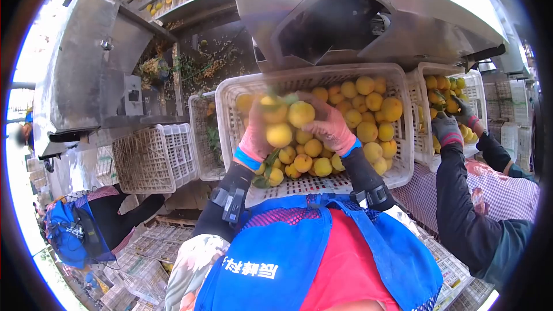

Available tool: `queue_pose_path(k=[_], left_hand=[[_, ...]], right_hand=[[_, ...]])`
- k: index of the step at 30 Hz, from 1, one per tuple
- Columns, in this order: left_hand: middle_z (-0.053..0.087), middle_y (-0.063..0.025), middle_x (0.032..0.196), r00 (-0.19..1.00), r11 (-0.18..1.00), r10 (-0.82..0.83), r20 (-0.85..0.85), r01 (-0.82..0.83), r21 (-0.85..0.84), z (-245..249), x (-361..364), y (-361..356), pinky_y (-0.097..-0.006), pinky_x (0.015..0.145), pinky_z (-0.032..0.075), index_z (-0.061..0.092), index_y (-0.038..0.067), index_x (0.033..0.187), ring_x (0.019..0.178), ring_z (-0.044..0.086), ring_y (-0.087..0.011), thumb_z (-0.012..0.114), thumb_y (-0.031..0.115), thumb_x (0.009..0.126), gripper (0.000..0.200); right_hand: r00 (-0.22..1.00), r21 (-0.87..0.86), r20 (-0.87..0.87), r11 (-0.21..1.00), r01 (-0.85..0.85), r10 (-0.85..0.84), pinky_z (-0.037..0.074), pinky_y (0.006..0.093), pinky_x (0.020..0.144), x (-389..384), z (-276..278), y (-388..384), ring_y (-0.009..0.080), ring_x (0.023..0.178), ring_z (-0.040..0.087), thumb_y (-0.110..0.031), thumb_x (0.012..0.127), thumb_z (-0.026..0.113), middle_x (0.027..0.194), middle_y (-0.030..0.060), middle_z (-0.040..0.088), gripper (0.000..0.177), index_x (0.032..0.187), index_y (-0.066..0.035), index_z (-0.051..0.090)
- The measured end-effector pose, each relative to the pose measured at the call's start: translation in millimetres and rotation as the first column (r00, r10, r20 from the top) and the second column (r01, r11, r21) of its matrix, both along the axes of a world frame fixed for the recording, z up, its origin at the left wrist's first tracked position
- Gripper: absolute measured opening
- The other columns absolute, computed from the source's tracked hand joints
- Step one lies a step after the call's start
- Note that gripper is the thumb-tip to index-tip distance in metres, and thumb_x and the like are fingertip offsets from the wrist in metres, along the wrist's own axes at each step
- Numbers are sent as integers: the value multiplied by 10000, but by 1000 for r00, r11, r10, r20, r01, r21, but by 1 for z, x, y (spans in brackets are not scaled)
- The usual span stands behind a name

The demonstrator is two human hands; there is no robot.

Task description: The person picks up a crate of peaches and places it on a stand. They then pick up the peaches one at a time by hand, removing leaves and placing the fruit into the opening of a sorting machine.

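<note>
A white plastic crate (403,138) in front of me holds many yellow peaches (368,112), some with green leaves among them. My left hand (256,132), in a pink glove with a blue cuff, curves around the left side of a cluster of peaches (273,110) lifted above the pile; its fingers are partly blurred. My right hand (334,126), gloved alike, has its fingers closed on a peach (300,114) at the right of that cluster. A blurred green leaf (292,98) shows between the hands.
Behind the crate stands a metal machine (426,17) with a dark opening. A white crate (155,158) is at the left. On the right, a co-worker's gloved hands (448,129) work over another peach crate (478,89). Another person (86,224) bends at the lower left.
</note>
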State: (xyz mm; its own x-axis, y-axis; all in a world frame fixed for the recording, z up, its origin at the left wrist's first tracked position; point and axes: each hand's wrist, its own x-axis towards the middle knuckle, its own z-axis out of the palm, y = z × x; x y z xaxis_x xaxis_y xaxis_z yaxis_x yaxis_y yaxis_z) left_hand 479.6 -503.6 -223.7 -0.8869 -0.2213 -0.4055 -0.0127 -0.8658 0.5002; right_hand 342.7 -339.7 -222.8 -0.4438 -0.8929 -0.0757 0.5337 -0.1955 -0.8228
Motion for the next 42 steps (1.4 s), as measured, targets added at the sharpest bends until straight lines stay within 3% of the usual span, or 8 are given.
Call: queue_pose_path(k=[5,7,11,15,22,29,39,42], left_hand=[[590,-152,1364,992,992,112,-54,-108,66,19,-1,16,-471,951,562,504,101,1424,1165,632,-310,495,778,884,865],[594,-149,1366,997,989,70,-30,-65,130,33,2,14,-480,975,550,512,113,1416,1197,617,-311,467,779,896,846],[603,-123,1358,995,988,5,-95,10,155,53,9,20,-471,969,556,499,151,1430,1177,632,-288,438,747,931,780],[591,-138,1371,996,983,77,-38,-82,-161,63,1,20,-497,992,540,481,133,1449,1180,631,-313,416,742,943,794],[658,-210,1206,999,997,23,-33,-20,72,48,1,4,-483,874,594,547,74,1356,1022,670,-351,438,790,904,854],[687,-163,1109,997,995,50,59,-55,88,43,-11,4,-394,549,598,562,89,1321,935,706,-281,478,859,824,920],[687,-189,1107,998,999,31,46,-32,11,41,-18,-7,-465,719,628,571,29,1307,953,693,-300,438,822,878,911],[695,-179,1073,994,996,85,69,-84,-12,40,-23,-4,-440,775,614,577,30,1299,943,694,-294,433,819,884,903]], right_hand=[[897,34,-383,967,252,-220,395,347,1123,24,41,2,206,1343,490,-229,834,823,1463,95,533,764,1476,-16,468],[556,-63,-784,927,371,-276,399,370,1122,28,36,5,257,1351,495,-242,849,806,1503,144,483,758,1485,-26,455],[359,-235,-818,830,506,-450,415,403,1100,46,56,0,325,1285,552,-210,808,827,1433,214,533,780,1464,-2,462],[390,-104,-852,843,528,-350,445,438,1044,24,89,-13,387,1180,595,-262,766,847,1309,231,605,829,1445,21,465],[-45,-5,-998,677,736,42,380,516,1072,-38,95,-56,417,1213,533,-499,824,747,1322,186,613,785,1439,-81,495],[-137,-179,-984,660,729,-115,390,532,1031,-43,82,-52,429,1168,546,-574,772,751,1320,148,609,870,1445,-87,493],[-294,-140,-952,735,663,84,382,547,994,-74,86,-48,367,1115,545,-353,762,788,1258,113,615,655,1338,-120,583],[-138,-19,-987,807,590,77,375,564,1007,-82,81,-49,372,1146,534,-336,762,792,1270,111,613,651,1345,-139,580]])
